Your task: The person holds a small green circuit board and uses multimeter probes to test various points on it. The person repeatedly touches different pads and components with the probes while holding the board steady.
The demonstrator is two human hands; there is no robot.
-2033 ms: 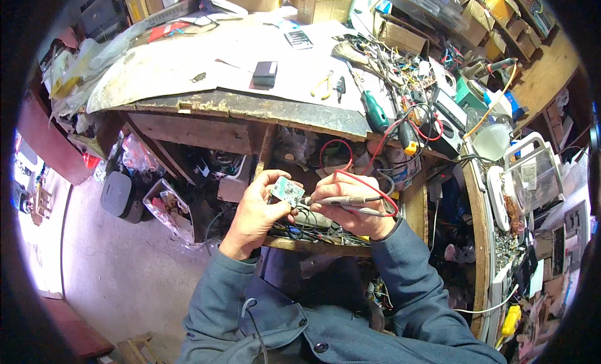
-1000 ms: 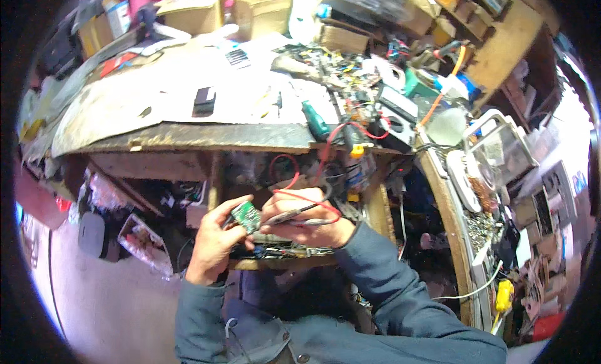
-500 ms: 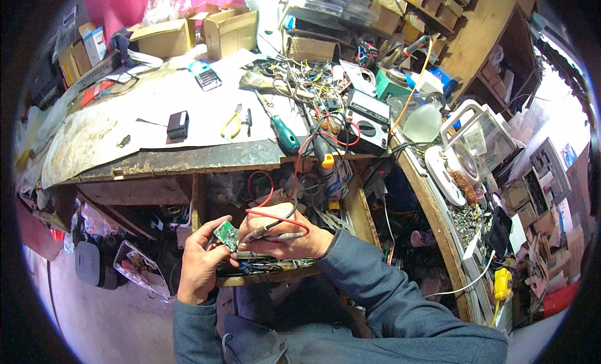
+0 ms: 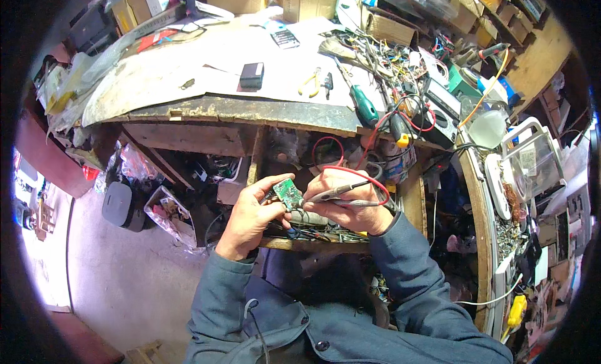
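My left hand (image 4: pixel 244 220) grips a small green circuit board (image 4: pixel 288 192) with soldered parts on its face, held above an open drawer (image 4: pixel 300 244) full of tools and cables. My right hand (image 4: pixel 350 207) is closed round two grey meter probes (image 4: pixel 332 195), its fingertips at the board's right side; whether a tip touches the board I cannot tell. Red and dark leads loop up from the probes toward a multimeter (image 4: pixel 441 126) at the bench's right end. A yellow-tipped dark tool (image 4: pixel 400 132) and a green-handled screwdriver (image 4: pixel 364 104) lie near those leads.
The paper-covered bench (image 4: pixel 156 82) carries a black block (image 4: pixel 251 75), yellow pliers (image 4: pixel 310 83), tangled wires (image 4: pixel 407 63) and cardboard boxes (image 4: pixel 303 1). A side shelf (image 4: pixel 476 226) holds clutter. A crate (image 4: pixel 172 217) and grey bin (image 4: pixel 122 207) are on the floor at left.
The scene shifted left and down in the view, then swung back. Both hands keep their hold on board and probes, with the board at a slightly different tilt.
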